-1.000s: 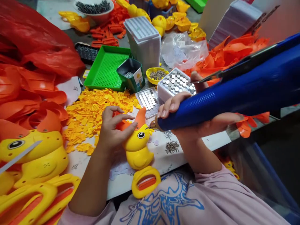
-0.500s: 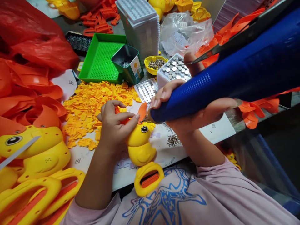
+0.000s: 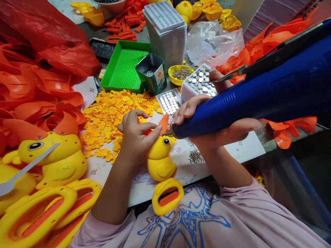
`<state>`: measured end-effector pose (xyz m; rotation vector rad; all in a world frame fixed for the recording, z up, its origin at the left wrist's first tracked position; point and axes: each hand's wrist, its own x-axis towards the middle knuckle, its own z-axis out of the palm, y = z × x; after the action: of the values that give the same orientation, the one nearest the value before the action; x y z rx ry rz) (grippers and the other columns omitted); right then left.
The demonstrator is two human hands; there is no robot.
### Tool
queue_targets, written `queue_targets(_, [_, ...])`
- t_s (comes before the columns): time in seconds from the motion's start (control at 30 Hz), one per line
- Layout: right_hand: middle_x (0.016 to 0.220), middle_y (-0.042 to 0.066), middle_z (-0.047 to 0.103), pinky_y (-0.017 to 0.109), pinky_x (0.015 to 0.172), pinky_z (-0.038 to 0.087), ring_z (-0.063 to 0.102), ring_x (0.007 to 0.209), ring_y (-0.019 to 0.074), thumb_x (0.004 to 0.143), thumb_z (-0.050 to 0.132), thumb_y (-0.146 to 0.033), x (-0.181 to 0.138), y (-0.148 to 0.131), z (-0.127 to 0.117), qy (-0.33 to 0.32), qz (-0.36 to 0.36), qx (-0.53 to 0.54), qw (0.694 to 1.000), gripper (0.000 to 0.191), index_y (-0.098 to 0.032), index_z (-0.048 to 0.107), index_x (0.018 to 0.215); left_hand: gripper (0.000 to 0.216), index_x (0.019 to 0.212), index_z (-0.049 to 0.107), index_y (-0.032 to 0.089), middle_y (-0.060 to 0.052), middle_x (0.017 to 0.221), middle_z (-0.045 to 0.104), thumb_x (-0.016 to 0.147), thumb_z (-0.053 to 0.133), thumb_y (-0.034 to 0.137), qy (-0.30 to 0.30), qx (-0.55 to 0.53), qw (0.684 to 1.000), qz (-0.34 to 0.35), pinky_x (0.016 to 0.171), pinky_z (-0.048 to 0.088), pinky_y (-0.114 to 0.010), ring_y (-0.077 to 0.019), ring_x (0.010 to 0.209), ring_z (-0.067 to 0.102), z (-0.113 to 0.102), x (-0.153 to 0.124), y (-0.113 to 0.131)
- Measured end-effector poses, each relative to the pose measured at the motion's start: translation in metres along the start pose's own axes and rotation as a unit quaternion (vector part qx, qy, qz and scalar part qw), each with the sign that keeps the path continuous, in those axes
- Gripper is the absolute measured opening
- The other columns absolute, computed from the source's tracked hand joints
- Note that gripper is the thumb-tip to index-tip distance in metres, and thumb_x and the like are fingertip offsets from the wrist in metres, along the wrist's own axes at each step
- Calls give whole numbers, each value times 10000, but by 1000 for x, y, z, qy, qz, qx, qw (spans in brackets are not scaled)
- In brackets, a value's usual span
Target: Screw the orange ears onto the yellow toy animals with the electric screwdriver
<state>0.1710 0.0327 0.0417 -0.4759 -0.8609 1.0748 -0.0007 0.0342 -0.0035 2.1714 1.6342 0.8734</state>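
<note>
The shirt (image 3: 181,229), soft and creased, carried a curling blue print (image 3: 191,213). Just beyond its front was the toy's loop (image 3: 180,193), an oval ring of smooth yellow plastic with a ribbed orange bar (image 3: 168,198) inside. Next came the toy (image 3: 161,168) itself, in front of the person over the white sheet (image 3: 243,148), its yellow body swelling in rounded folds below a printed eye (image 3: 166,141). The left hand (image 3: 139,132) held the toy at its orange top (image 3: 163,121), thumb and forefinger drawn together; whether they pinched anything more could not be told. The right hand (image 3: 207,140) was wrapped around the driver (image 3: 248,106), a thick blue cylinder whose metal bit (image 3: 167,132) was at the orange top, near the left thumb.

At the left, similar toys (image 3: 59,162) lay piled, dotted with round holes, a flat pale strip (image 3: 33,167) slanting across them. Slim metal screws (image 3: 196,156) formed a loose heap on the sheet. Small angular yellow clips (image 3: 113,110) spread past the left hand. Farther off, shiny round discs (image 3: 169,102) filled a shallow tray (image 3: 158,98). Behind stood a tapering dark cup (image 3: 160,82), a green tray (image 3: 124,62) with a perforated floor, a tall ridged stack (image 3: 168,44) and a crinkled clear bag (image 3: 214,41).
</note>
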Motion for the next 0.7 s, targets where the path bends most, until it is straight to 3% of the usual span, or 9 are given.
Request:
queue_targets(0.13, [599,-20,605,335,422,539,582,468,172,595,617,-800,-3,0,-1,-6,27,-16,999,547,-267,616,719,240,692,747,243,-54,1015,540,808,629,417,3,0,1000,9,927,354,-494,-281,1059,519,1,0,-1])
queue_targets(0.33, [562,-51,603,311,409,519,570,415,168,617,608,-784,3,1,-2,19,-6,13,1000,600,-315,615,992,204,773,721,213,-74,1107,556,822,608,377,-8,1,1000,2,980,359,-504,-287,1119,526,0,-2,-1])
queue_targets(0.53, [544,-51,607,320,442,527,575,416,175,692,607,-722,4,-1,1,21,-44,48,998,574,-308,584,1090,108,813,699,258,-66,1213,576,726,654,303,14,21,986,167,1078,324,-552,-347,1281,403,-9,-4,-5])
queue_targets(0.7, [517,-52,603,329,406,510,550,378,179,618,613,-774,4,-6,4,40,-19,45,998,674,-303,579,1100,87,799,708,294,-46,1189,606,714,718,275,25,47,972,228,1019,374,-527,-322,1218,413,-10,-7,-3])
